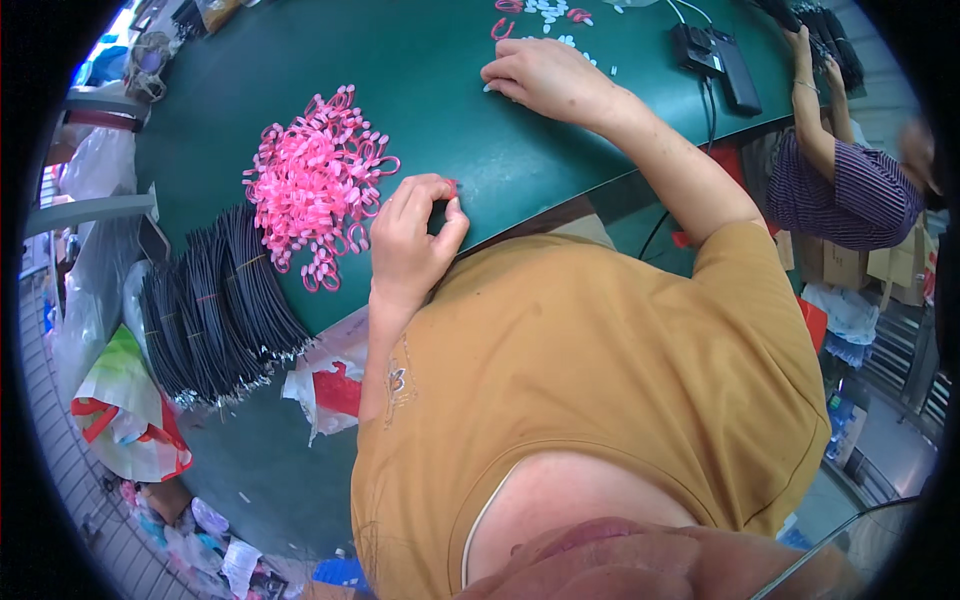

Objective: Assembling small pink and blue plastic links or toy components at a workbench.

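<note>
On the green table, my left hand (412, 240) is closed, thumb and forefinger pinching a small pink loop (452, 188), most of which the fingers hide. Just left of it spreads a large pile of pink loops (315, 180) with pale tips. Farther off, my right hand (550, 80) bends over the table, its fingers closed in a pinch. A small white piece (487, 88) shows at those fingertips. Beyond that hand lie loose small white pieces (548, 10) and several separate pink loops (503, 28).
Thick bundles of black cords (215, 300) lie along the table's left end. A black box-shaped device (715, 60) with cables sits at the far right. Another person in a striped shirt (845, 190) handles black cords (830, 45) there. A plastic bag (130, 410) hangs at the left.
</note>
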A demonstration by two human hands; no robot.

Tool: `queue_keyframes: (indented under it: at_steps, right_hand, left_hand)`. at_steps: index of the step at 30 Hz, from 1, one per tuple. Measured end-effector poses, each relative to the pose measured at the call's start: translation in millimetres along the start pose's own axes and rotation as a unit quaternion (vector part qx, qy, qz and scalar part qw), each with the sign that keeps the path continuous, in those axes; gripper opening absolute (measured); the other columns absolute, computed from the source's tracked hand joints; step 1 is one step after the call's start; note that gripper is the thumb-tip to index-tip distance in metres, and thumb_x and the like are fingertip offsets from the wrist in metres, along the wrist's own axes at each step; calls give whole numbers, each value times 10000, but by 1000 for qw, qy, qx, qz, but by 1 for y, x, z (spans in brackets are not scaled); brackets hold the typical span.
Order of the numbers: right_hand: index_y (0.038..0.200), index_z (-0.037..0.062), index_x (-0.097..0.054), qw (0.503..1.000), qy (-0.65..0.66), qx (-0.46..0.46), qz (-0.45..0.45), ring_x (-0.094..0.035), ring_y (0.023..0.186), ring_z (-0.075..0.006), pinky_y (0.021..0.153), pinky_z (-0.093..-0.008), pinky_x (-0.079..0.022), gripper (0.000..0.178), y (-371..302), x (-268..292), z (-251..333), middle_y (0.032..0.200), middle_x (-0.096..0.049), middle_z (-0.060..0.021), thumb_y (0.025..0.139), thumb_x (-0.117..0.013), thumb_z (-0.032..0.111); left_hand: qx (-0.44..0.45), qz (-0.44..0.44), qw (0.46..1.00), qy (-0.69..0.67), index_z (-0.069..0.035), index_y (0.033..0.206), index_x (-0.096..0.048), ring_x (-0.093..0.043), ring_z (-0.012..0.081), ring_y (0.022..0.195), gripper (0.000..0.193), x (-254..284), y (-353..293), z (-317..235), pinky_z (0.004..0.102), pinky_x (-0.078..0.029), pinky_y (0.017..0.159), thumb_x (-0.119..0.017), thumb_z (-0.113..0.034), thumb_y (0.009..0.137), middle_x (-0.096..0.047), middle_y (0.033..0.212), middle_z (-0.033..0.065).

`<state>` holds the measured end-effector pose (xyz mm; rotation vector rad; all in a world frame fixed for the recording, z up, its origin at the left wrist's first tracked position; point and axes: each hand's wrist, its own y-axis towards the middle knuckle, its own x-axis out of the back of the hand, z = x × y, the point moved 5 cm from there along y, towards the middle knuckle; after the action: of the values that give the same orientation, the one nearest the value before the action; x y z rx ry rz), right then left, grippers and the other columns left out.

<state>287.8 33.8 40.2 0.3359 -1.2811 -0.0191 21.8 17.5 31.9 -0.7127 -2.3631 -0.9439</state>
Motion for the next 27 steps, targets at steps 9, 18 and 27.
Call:
queue_keyframes:
  at_steps: [9, 18, 27]
  right_hand:
    - [1015, 72, -805, 986, -133, 57, 79, -741, 960, -320, 850, -472, -596, 179, 18, -12, 8, 968, -714, -94, 984, -737, 234]
    - [1022, 68, -793, 995, 83, 17, 58, -733, 911, -352, 823, -486, -595, 164, 4, -10, 32, 937, -714, -112, 954, -702, 187]
    - [1026, 63, -792, 997, 49, 45, 24, -716, 955, -348, 855, -467, -583, 149, -13, -15, 31, 963, -708, -108, 955, -711, 165]
  left_hand:
    - [-15, -18, 998, 57, -12, 1023, -694, -742, 286, 869, 203, 0, 1, 1, 388, -606, 783, -784, 41, 849, -722, 1026, 132]
    - [11, -15, 999, 51, -19, 1048, -723, -744, 237, 806, 202, -1, -2, 7, 351, -622, 738, -766, 72, 873, -745, 1017, 113]
    - [70, -22, 997, 11, -55, 1021, -745, -751, 228, 792, 174, 3, -1, 12, 350, -601, 714, -780, 40, 879, -762, 967, 82]
